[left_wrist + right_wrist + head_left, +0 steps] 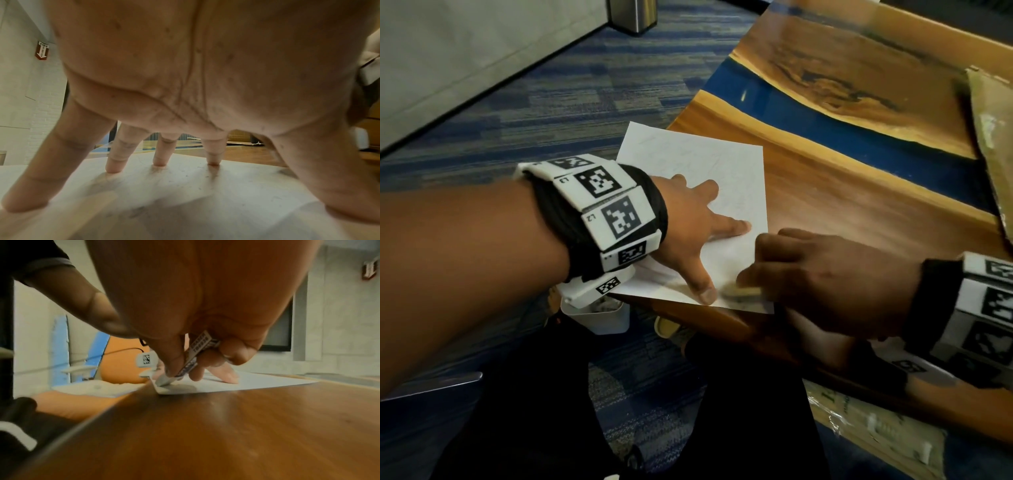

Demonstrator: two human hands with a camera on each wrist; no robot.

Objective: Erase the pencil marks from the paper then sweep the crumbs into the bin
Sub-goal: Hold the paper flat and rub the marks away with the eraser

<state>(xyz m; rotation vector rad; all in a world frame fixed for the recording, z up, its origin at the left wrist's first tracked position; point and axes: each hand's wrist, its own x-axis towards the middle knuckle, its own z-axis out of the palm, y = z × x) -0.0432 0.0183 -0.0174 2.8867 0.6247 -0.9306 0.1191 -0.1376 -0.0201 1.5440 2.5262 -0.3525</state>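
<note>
White paper (pixel 698 171) under both hands

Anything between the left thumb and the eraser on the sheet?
Nothing solid; in the head view only bare paper separates the left hand thumb from the eraser.

White paper (pixel 722 171) flat at table edge, eraser (pixel 741 294) on its near corner
</note>
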